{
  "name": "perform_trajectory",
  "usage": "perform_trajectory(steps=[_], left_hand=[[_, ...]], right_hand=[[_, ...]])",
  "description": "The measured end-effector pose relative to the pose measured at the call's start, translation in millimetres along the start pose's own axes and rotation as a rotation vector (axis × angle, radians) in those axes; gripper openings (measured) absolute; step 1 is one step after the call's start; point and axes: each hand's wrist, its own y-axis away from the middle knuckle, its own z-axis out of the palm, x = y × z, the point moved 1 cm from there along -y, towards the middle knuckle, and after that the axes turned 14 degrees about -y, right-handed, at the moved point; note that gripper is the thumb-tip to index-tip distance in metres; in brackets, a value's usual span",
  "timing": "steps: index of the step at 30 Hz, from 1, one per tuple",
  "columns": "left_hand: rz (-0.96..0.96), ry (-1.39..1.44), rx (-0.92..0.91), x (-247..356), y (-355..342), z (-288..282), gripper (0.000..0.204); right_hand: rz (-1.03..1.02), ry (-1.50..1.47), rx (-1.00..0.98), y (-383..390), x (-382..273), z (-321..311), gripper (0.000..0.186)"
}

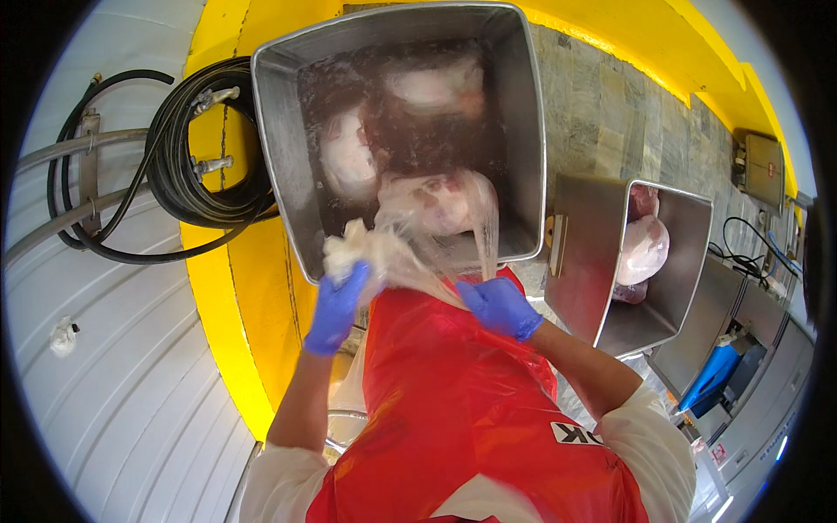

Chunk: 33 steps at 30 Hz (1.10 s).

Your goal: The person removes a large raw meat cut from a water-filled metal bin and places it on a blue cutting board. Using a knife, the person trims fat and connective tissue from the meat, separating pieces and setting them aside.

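Note:
At the near edge of a large metal bin (531, 113), both my blue-gloved hands are closed on a clear plastic bag (401, 257). My left hand (337, 309) grips a bunched, whitish part of it. To the right, my right hand (499, 307) pinches the bag's stretched edge. The film runs from my hands to a pale piece of meat (440, 200) inside the bin and seems to cover part of it. Two more pale pieces, a left one (349, 157) and a far one (432, 87), lie partly under dark reddish liquid.
On the right stands a smaller metal bin (575, 253) holding several meat pieces (643, 251). A coiled black hose (166, 148) hangs at the left by a yellow barrier (218, 305). My red apron (436, 392) touches the large bin's near side. Grey tiles (602, 122) cover the floor.

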Motion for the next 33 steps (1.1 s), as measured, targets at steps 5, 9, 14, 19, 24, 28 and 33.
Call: perform_trajectory(steps=[5, 9, 14, 19, 24, 28, 33], left_hand=[[0.461, -0.783, -0.278, -92.8, -68.6, 96.2, 0.033], [0.253, -0.482, -0.244, -172.7, -73.1, 114.3, 0.036], [0.0, -0.202, -0.208, -181.9, -34.7, 94.0, 0.036], [-0.174, -0.021, -0.311, -79.9, 39.2, 62.3, 0.037], [-0.281, -0.555, -0.219, -3.7, 77.4, -2.1, 0.034], [-0.17, -0.215, -0.15, -17.5, 68.2, -13.5, 0.028], [-0.132, -0.403, -0.221, -33.2, 68.0, -7.4, 0.035]], right_hand=[[0.048, -0.29, -0.026, -26.8, -25.6, 8.0, 0.055], [0.06, -0.461, -0.019, -54.8, -12.9, 12.0, 0.05], [-0.319, 0.046, -0.034, -85.3, 13.2, 26.3, 0.039], [-0.587, 0.137, -0.309, -143.1, 32.1, 60.6, 0.038], [-0.292, 0.631, -0.537, -166.9, 67.9, 34.4, 0.05], [-0.21, 0.745, -0.308, -117.0, 115.1, -23.2, 0.073], [-0.047, 0.581, -0.1, -61.6, 123.0, -34.1, 0.07]])
